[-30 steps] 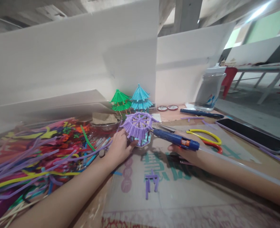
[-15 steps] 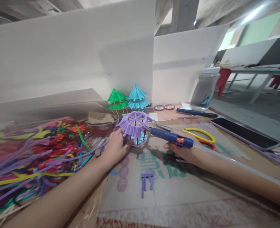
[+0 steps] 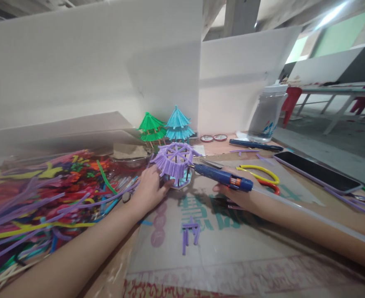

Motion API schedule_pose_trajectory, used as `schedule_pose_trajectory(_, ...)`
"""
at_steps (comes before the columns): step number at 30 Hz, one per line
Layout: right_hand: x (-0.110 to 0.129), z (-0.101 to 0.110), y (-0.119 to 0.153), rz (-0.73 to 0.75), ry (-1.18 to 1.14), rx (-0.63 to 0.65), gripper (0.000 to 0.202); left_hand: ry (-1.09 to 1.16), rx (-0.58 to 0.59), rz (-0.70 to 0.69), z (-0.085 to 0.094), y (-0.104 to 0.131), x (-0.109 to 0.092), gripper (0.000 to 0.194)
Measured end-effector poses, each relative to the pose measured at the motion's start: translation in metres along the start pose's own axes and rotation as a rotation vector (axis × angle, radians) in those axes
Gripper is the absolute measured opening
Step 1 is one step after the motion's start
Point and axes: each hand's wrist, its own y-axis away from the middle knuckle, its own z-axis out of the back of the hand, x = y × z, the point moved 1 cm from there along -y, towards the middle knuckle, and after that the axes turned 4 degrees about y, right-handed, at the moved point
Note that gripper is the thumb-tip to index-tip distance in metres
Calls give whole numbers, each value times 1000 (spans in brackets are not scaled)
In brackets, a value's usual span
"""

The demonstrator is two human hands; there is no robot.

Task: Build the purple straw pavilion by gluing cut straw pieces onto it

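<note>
My left hand (image 3: 151,186) grips the left side of a small purple pavilion model (image 3: 171,165), its fingers partly hidden behind the model. The model has a ring roof of purple pipe cleaner pieces, dark posts and a pale blue base. In my right hand (image 3: 236,194) is a blue glue gun (image 3: 222,177) with a long clear glue stick (image 3: 297,209) running out of its back. The nozzle points left and sits at the right edge of the purple roof; whether it touches cannot be told. Several short purple pipe cleaner pieces (image 3: 186,238) lie on the cardboard in front.
A heap of colourful pipe cleaners (image 3: 46,198) covers the left side. Green (image 3: 151,124) and blue (image 3: 177,122) pavilion models stand behind. Scissors with yellow and red handles (image 3: 277,178), a phone (image 3: 317,171), a dark blue pen-like object (image 3: 255,145) and a water bottle (image 3: 267,114) are at right.
The view has shifted slightly, so everything sits a little higher. Both hands keep their holds, and the glue gun's nozzle stays by the roof's right edge.
</note>
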Motion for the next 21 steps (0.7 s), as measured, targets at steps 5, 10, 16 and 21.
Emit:
schedule_pose_trajectory(5, -2, 0, 0, -38, -69, 19, 23, -21, -11, -17, -1, 1, 0, 29)
schedule_pose_trajectory(10, -1, -2, -1, 15, -110, -4, 21, -18, -24, -30, -1, 2, 1, 28)
schedule_pose_trajectory(16, 0, -2, -1, 23, -126, -10, 19, -8, -30, -37, 0, 1, -1, 33)
schedule_pose_trajectory(21, 1, 1, 0, -1, -98, -12, 20, -11, -12, -40, -1, 1, 1, 33)
